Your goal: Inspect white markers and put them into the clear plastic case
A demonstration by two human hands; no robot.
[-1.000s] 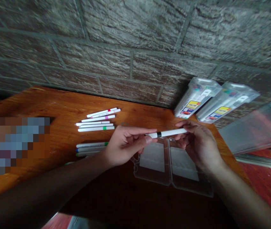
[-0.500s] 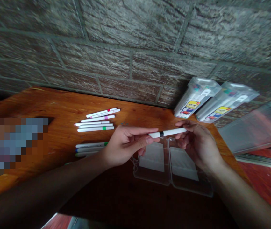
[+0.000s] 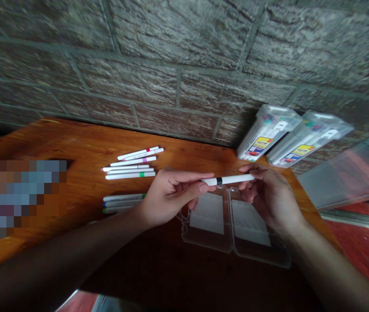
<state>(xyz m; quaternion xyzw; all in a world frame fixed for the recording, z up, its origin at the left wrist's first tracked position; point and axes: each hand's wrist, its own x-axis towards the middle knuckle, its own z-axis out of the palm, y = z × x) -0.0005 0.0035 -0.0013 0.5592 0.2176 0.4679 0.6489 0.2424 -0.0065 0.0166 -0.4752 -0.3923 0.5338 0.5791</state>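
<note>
A white marker (image 3: pixel 234 179) with a black band is held level between my two hands. My left hand (image 3: pixel 171 195) pinches its left end between thumb and fingers. At the other end, the fingers of my right hand (image 3: pixel 270 190) are closed on the marker's tip. Below the hands lies an opened clear plastic case (image 3: pixel 231 242) with white sheets in both halves. Left of my left hand, several white markers (image 3: pixel 130 174) with coloured bands lie in a loose group. More white markers (image 3: pixel 122 201) are nearer me, partly hidden by my left hand and forearm.
Two clear marker cases (image 3: pixel 259 138) with yellow labels, holding markers, lean by the stone wall (image 3: pixel 197 91) at the back right. A pixelated patch covers something on the left of the wooden table (image 3: pixel 73 138). A translucent panel (image 3: pixel 350 173) stands beyond the table's right edge.
The marker's left end has tipped up very slightly in my left fingers. Both hands stay in nearly the same place.
</note>
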